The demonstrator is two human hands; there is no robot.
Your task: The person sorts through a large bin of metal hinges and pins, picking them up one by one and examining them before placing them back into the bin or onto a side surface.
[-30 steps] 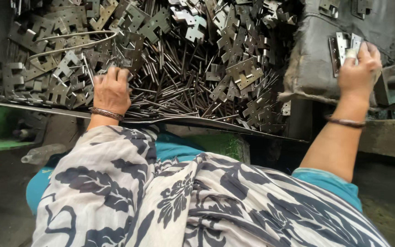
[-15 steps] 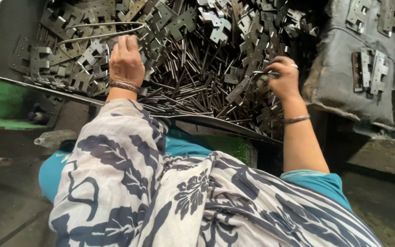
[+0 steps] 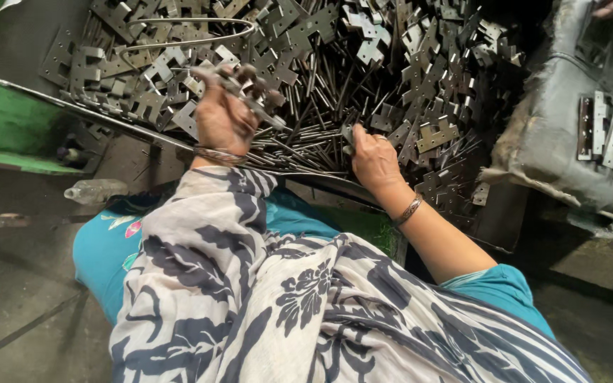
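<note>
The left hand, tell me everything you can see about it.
The left hand is raised above a heap of metal hinge plates and thin rods, its back toward the camera. The fingers are curled shut around a grey metal pin that sticks out to the right. Thin bangles circle the wrist, above a patterned black-and-white sleeve.

A dark metal tabletop (image 3: pixel 19 53) carries a dense heap of flat hinge plates (image 3: pixel 391 64) spreading to its far edge, with a layer of thin metal pins (image 3: pixel 306 142) along the near edge. A bent wire loop (image 3: pixel 179 41) lies near the left edge.
</note>
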